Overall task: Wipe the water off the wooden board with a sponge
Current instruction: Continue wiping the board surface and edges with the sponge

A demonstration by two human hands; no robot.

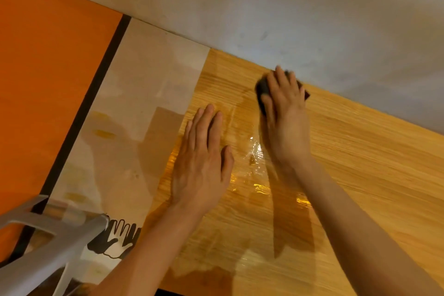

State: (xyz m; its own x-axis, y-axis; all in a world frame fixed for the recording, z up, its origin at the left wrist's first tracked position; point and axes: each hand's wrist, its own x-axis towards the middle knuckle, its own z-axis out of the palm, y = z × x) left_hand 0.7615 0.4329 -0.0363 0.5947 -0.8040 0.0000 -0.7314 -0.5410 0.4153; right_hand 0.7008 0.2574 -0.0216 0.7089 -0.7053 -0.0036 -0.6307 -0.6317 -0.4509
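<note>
The wooden board (360, 163) fills the right and centre of the view, its grain running across. A glistening pool of water (254, 166) lies between my two arms, spreading toward the near edge. My right hand (286, 113) presses a dark sponge (262, 87) flat on the board near its far edge, close to the wall; most of the sponge is hidden under my fingers. My left hand (204, 158) lies flat on the board's left part, fingers spread, holding nothing, just left of the water.
A pale, wet-looking surface (144, 94) adjoins the board on the left, with a hand-shaped drawing (120, 238) near its front. Beyond it lie a black strip and an orange panel (48, 79). A grey wall (312, 19) backs the board. A grey frame (48, 235) juts in at lower left.
</note>
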